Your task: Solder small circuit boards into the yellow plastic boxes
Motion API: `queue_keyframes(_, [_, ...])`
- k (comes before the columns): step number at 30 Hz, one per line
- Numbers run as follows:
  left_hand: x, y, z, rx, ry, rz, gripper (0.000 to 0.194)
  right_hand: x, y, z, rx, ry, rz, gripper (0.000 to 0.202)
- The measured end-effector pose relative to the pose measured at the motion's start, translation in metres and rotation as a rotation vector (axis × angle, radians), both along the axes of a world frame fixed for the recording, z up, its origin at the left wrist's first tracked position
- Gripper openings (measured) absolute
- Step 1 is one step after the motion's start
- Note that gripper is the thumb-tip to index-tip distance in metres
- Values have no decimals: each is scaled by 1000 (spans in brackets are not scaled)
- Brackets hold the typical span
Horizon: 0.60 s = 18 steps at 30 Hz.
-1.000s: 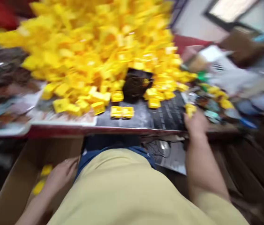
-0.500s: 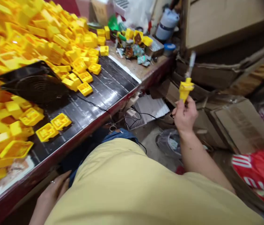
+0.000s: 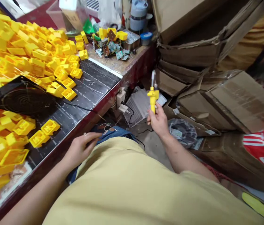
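Observation:
My right hand (image 3: 158, 120) grips a yellow tool (image 3: 153, 97) with a pale, clear-looking tip pointing up, held out over the floor right of the table. My left hand (image 3: 81, 147) hangs near my lap at the table's front edge, fingers loosely bent and apart, with nothing visible in it. On the black table surface (image 3: 75, 112), two yellow plastic housings (image 3: 50, 127) lie side by side near the front edge. Behind them a black fan (image 3: 26, 95) leans against a large heap of yellow housings (image 3: 38, 56).
Circuit boards and wires (image 3: 114, 48) lie at the table's far end by a metal tin (image 3: 132, 40), a blue-lidded tub (image 3: 146, 38) and a grey-blue jug (image 3: 138, 15). Cardboard boxes (image 3: 244, 97) fill the right side. A lined bin (image 3: 183, 132) and power plugs (image 3: 124, 107) are below.
The view has turned to the right. My left hand has risen from beside my leg to the table's edge. My right hand, still holding the yellow tool, has come closer to the table.

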<state>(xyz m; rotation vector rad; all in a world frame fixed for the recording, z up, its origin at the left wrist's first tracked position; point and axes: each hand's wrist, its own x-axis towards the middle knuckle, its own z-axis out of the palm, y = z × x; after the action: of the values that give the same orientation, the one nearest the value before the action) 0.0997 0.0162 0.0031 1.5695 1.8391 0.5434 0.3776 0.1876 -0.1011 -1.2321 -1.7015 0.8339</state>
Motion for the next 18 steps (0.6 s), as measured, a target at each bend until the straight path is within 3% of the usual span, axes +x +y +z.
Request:
queue_keyframes(3, [42, 45, 5, 24, -396, 178, 58, -42, -20, 24, 148, 51, 187, 46])
queue_keyframes(6, [67, 71, 7, 101, -756, 325, 65, -82, -39, 45, 294, 76, 338, 40])
queue_keyframes(11, [69, 99, 18, 200, -898, 558, 21, -102, -38, 69, 380, 115, 401, 35])
queue_keyframes(15, [78, 127, 39, 250, -953, 761, 20, -87, -43, 65, 396, 232, 453, 22])
queue_keyframes(18, [94, 137, 54, 314, -1041, 759, 26, -82, -54, 46, 337, 357, 608, 31])
